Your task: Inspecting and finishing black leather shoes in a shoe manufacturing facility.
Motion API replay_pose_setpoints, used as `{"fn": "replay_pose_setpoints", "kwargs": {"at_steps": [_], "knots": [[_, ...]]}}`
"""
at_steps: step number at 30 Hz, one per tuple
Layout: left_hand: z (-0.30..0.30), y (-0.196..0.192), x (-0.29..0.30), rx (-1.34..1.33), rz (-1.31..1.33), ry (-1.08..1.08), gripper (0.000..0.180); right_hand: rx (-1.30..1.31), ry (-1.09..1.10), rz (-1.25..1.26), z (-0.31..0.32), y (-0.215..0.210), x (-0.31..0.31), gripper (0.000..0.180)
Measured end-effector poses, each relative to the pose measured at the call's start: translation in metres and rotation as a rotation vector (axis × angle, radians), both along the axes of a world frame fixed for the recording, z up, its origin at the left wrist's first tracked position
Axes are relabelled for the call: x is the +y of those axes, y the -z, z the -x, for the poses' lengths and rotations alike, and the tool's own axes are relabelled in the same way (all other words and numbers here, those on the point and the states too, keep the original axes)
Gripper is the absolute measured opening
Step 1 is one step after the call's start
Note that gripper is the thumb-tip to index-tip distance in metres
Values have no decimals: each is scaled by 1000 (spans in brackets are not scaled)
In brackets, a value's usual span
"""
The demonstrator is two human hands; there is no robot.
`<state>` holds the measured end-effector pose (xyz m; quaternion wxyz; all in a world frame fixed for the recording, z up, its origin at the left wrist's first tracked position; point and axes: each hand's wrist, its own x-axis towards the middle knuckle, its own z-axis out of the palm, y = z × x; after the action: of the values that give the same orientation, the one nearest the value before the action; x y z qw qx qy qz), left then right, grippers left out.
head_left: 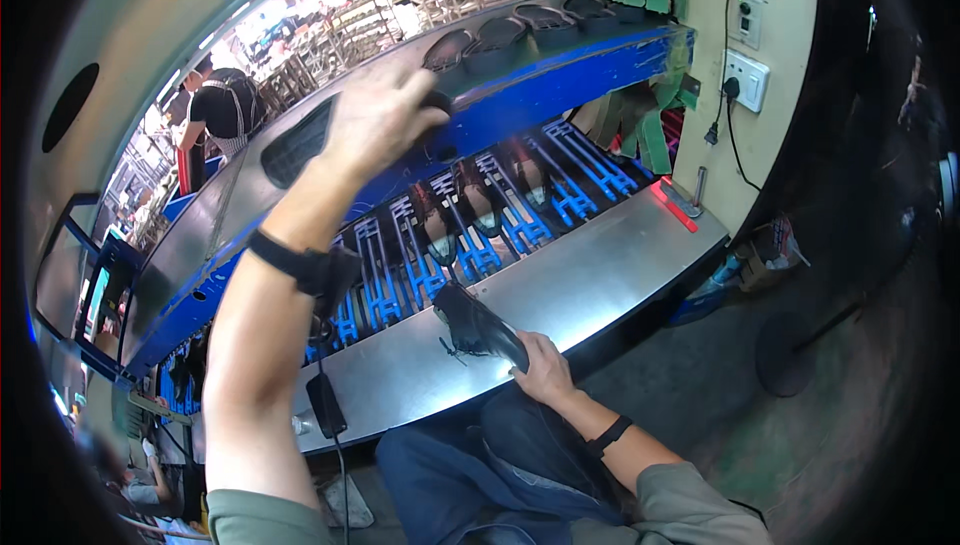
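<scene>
Fingers (425, 110) of the left hand (375, 120): curled down over a dark shoe (300, 145) on the blue upper shelf (560, 85), upper centre of frame. Right hand (545, 370): clamped on the heel of a black laced shoe (478, 325), lower centre, toe lifted over the steel counter (600, 265) just before the blue racks (500, 215).

Single view: head-worn fisheye, left of a side-by-side pair, so no second view to overlap with. It looked down and forward from above the person's lap, close in. Both forearms entered from the lower edge; left hand (375, 115) was raised near the lens, right hand (545, 370) sat lower, at the near edge of the steel surface (600, 265). The blue conveyor rack (500, 205) ran diagonally across mid-frame. Straight edges bowed toward the rim, black vignette ringed the picture. The far shop floor was small at upper left.
</scene>
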<state>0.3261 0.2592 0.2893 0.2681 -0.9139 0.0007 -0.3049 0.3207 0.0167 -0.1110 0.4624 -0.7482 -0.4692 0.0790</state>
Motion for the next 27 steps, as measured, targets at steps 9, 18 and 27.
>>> {"fn": "replay_pose_setpoints", "kwargs": {"at_steps": [9,18,27], "knots": [[265,-36,-103,-591,536,-61,21,-349,-199,-3,-37,-70,-7,56],[417,266,-165,-1113,2318,121,30,288,-425,-229,20,-206,-68,41],[404,325,-178,-986,2592,498,62,1520,-616,59,88,-91,-152,62]]}}
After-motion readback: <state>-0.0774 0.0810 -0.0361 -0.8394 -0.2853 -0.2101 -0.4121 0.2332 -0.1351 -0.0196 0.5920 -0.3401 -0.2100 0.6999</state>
